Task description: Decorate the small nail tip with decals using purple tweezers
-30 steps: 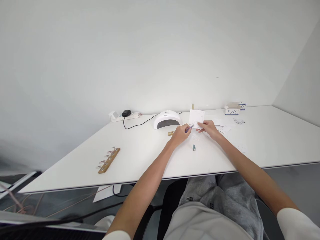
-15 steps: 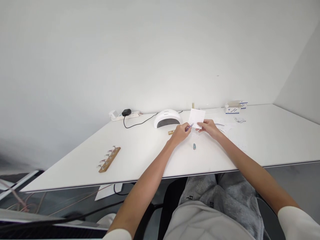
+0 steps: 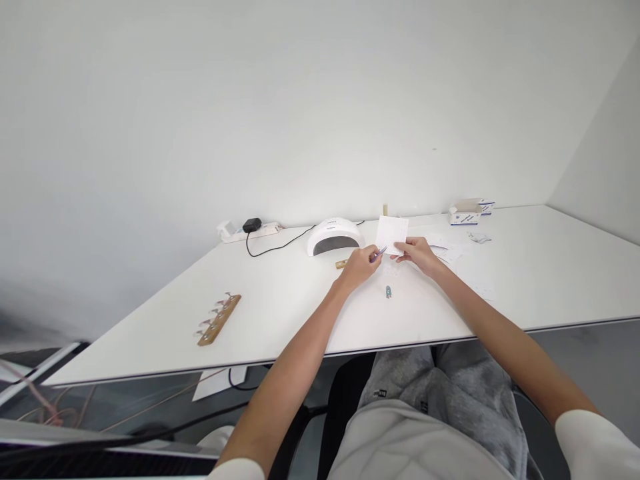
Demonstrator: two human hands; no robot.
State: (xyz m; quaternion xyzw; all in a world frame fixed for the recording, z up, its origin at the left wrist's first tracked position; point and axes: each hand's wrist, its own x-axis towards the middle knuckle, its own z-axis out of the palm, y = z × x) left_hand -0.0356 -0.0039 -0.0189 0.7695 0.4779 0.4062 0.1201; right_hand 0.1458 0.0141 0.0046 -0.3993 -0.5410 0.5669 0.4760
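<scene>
My left hand (image 3: 361,265) is closed around slim purple tweezers (image 3: 379,254), whose tip points at the lower edge of a white sheet. That thin square sheet (image 3: 391,231), with faint small marks on it, is pinched upright above the table by my right hand (image 3: 416,253). Whether the tweezers touch the sheet, I cannot tell. Below the hands lies a small teal object (image 3: 389,292), too small to name. Beside my left hand rests a short gold-coloured piece (image 3: 341,264), partly hidden by that hand.
A white nail lamp (image 3: 336,230) stands behind my left hand, near a power strip (image 3: 267,229) with a black adapter (image 3: 252,225). A wooden stand (image 3: 219,321) with clear nail tips lies left. Small boxes (image 3: 465,213) and loose sheets (image 3: 473,273) are on the right.
The white sheet has shifted and turned slightly in my right hand, now facing more squarely toward me. Both hands stay almost in place. The camera view has moved slightly.
</scene>
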